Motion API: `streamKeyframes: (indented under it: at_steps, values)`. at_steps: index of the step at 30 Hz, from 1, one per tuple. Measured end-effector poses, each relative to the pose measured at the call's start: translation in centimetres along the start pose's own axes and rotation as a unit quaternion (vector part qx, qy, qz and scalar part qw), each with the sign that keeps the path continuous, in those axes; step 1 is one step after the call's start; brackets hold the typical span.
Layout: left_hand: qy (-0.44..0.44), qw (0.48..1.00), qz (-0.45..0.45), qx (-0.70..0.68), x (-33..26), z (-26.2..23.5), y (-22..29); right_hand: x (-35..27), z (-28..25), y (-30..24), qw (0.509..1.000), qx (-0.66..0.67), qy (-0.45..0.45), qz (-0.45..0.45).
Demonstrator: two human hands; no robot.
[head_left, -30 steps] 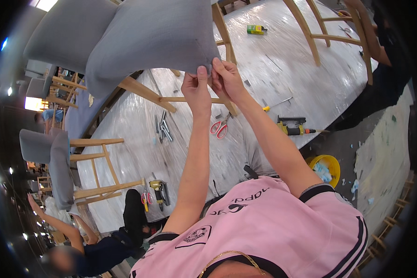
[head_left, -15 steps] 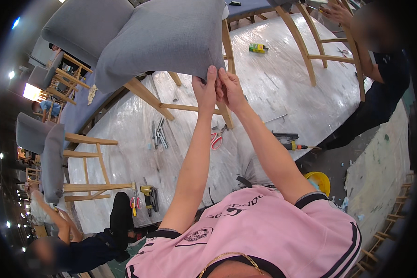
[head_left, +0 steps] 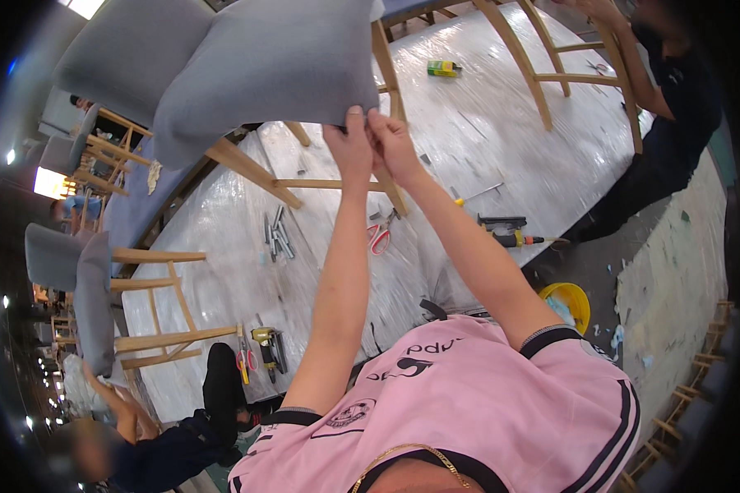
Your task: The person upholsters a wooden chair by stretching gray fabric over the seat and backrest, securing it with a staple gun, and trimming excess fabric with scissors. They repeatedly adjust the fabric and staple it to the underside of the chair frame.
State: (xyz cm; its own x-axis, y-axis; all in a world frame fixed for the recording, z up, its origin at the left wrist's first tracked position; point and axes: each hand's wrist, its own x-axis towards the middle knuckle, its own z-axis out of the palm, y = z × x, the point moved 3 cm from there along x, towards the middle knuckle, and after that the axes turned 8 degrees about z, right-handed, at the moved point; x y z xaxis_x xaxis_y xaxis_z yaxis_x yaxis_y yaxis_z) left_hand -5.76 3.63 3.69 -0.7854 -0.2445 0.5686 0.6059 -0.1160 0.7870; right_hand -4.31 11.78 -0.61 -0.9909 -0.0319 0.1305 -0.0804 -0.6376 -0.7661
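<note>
Left hand: raised at arm's length, fingers pinched on the lower corner of the grey seat cushion.
Right hand: pressed against the left one, fingers closed on the same corner of fabric, thumb side toward the left hand.
Hands together: touching, both clamped on the cushion's edge, with no gap showing between them.
Grey seat cushion: on a wooden chair frame that stands on the worktable; upholstered, tilted, upper left of centre, its corner right at the fingertips.
Chair legs: pale wood, slanting out below the cushion; one crossbar runs just behind the left wrist.
Worktable: long, wrapped in shiny clear plastic sheeting.
Red-handled scissors: flat on the table, below the hands, between the two forearms.
Metal pieces: small grey bundle lying left of the scissors.
Black power tool: on the table's near edge, right of the right forearm.
Yellow bucket: on the floor, just beside the right elbow.
Green and yellow bottle: lying on the table's far part, well apart from the hands.
Other person: dark clothing, upper right, hand on a second wooden frame.
Second co-worker: lower left, dark clothes, bent beside more chairs.
</note>
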Motion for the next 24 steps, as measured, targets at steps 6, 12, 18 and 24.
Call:
streamKeyframes:
  at_steps: [6,12,18,24]
  values:
    - [-0.001,0.999,-0.037,-0.027,0.1,-0.7,-0.6,-7.9,-10.2,7.2,0.955,-0.166,0.046,0.243]
    - [-0.008,0.996,-0.062,-0.063,-0.2,-1.0,-1.1,-18.5,-28.0,14.2,0.869,-0.152,0.350,0.314]
    - [-0.001,0.993,-0.052,-0.105,-0.1,-1.1,-0.7,-14.6,-24.6,17.2,0.782,-0.561,0.229,0.146]
    - [0.025,0.998,-0.035,-0.052,-0.4,-2.2,-3.2,-12.8,-18.3,18.7,0.658,-0.742,-0.031,0.124]
